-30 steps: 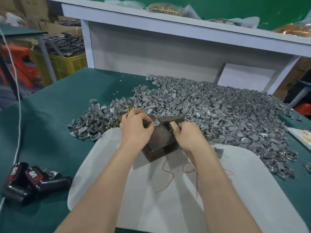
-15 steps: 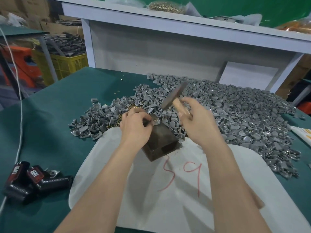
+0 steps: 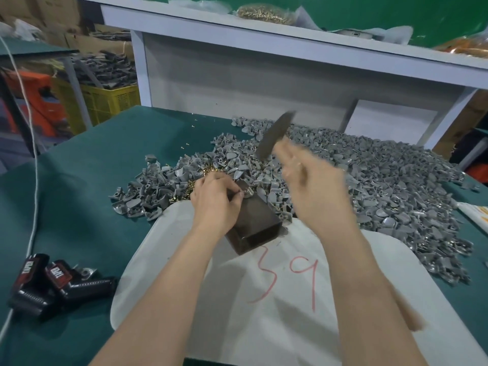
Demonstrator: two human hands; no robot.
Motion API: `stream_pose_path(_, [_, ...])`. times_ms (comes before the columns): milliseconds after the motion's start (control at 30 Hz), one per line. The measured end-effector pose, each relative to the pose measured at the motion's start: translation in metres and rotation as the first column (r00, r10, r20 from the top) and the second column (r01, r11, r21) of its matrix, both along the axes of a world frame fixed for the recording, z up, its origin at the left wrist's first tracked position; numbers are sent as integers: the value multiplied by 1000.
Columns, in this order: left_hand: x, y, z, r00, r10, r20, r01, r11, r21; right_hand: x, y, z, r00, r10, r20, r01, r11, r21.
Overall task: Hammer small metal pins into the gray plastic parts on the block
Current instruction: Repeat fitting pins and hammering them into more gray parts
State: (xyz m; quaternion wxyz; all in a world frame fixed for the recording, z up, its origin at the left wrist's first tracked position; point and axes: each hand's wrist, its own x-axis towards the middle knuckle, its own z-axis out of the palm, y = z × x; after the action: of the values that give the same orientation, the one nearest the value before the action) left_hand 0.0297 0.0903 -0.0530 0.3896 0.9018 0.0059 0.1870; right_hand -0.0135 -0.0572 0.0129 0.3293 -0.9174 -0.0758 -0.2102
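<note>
A dark block stands on the white mat in the middle of the table. My left hand rests on the block's far end and pinches a small gray plastic part there. My right hand grips the wooden handle of a hammer, whose dark metal head is raised above and behind the block, blurred by motion. A big heap of gray plastic parts lies behind and to the right. Small brass pins lie in the heap just left of my left hand.
Black tools with red labels lie at the table's left front. A white cord hangs down the left side. A white shelf stands behind the table, and a yellow crate of gray parts sits to the left.
The hammer went from resting on the block, up off it, and is now raised higher. My left hand stayed on the block holding the part.
</note>
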Motion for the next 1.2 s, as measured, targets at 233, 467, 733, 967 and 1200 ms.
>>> stream_pose_path(233, [-2, -1, -2, 999, 33, 19, -32, 999, -6, -1, 0, -5, 983, -70, 169, 61, 996, 58])
stream_pose_path(467, [-3, -4, -3, 998, 60, 23, -61, 998, 31, -3, 7, -11, 995, -29, -93, 9, 979, -206])
stream_pose_path(733, [-2, -3, -1, 999, 50, 23, -51, 997, 49, 2, 5, -19, 978, -26, -208, -15, 981, -194])
stream_pose_path(967, [-4, -3, 3, 997, 63, -36, -63, 998, -11, 21, -6, -36, 948, -176, -263, 190, 981, 27])
stream_pose_path(1200, [-6, -5, 6, 999, 38, -39, -40, 998, -57, 32, -11, -53, 890, -291, -351, 253, 956, -149])
